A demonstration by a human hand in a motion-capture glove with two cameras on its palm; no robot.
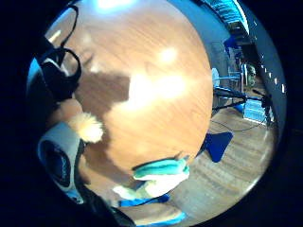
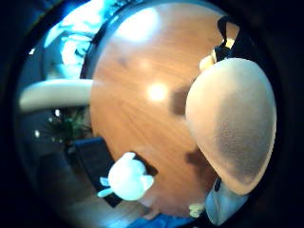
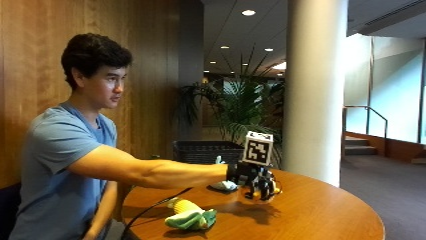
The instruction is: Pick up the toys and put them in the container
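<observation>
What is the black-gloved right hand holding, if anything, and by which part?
The gloved right hand holds a rounded tan plush toy above the round wooden table. Which part its fingers grip cannot be told.

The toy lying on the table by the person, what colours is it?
The toy is yellow and green, like a corn cob; the outside view shows it best.

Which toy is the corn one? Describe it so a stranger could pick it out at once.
Start at the round wooden table. On its edge nearest the seated person lies the corn toy, resting on its side. It is the only yellow cob wrapped in green leaves. The white toy sits farther back, near the black basket.
</observation>
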